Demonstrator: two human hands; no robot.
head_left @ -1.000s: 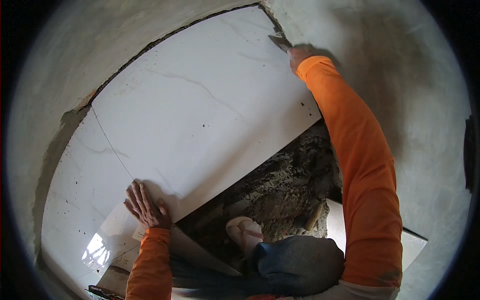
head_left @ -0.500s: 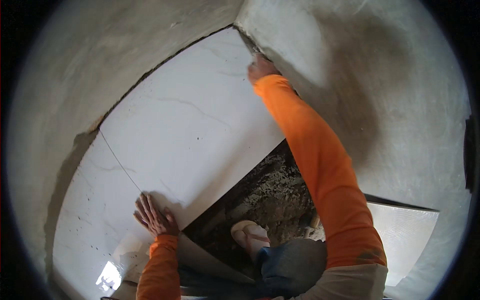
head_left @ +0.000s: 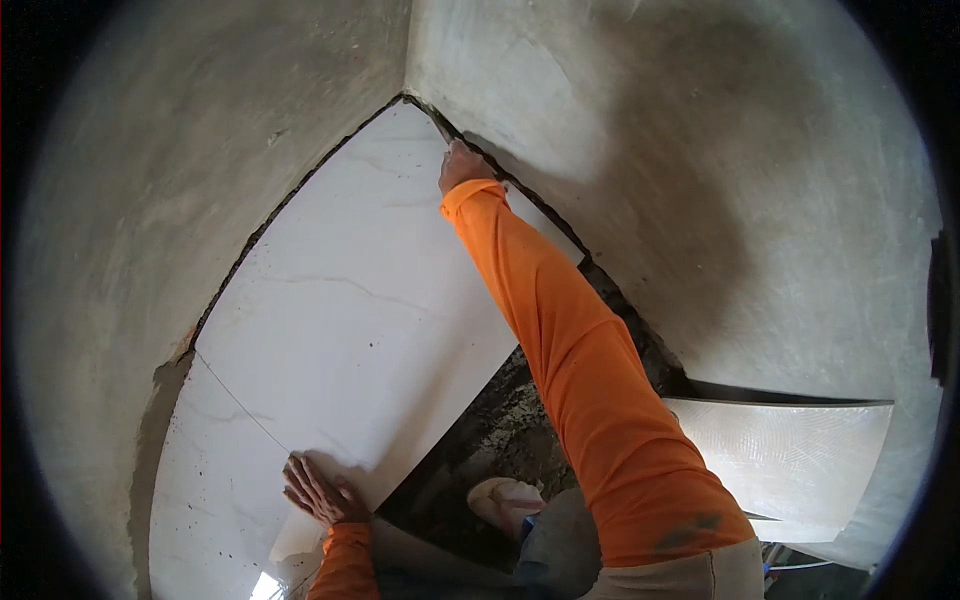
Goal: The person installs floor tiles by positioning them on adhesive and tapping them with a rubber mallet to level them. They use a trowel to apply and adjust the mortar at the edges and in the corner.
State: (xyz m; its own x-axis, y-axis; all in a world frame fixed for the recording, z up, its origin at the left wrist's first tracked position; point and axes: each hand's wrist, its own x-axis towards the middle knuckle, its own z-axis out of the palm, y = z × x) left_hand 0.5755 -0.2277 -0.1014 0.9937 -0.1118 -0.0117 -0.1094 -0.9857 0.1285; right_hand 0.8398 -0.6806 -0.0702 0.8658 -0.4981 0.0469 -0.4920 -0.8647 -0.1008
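Observation:
A large white floor tile (head_left: 330, 270) with faint grey veins lies in the corner between two walls. My left hand (head_left: 322, 490) rests flat on it, fingers spread, beside the thin joint with the neighbouring white tile (head_left: 215, 470). Near the far corner, my right hand (head_left: 462, 168) is closed at the tile's right edge. A thin, flat, greyish tool (head_left: 441, 124) sticks out past its fingers into the dark gap along the wall. My fingers hide its handle, so its exact kind does not show.
Bare cement walls rise on the left (head_left: 130, 200) and right (head_left: 600, 130). Dark, rough mortar bed (head_left: 480, 420) borders the tile, with my sandalled foot (head_left: 497, 500) there. Another tile (head_left: 790, 460), its combed back showing, leans against the right wall.
The view has shifted, so the tile and both hands sit lower in it. My right hand stays at the tile's right edge by the corner; my left hand stays flat by the joint.

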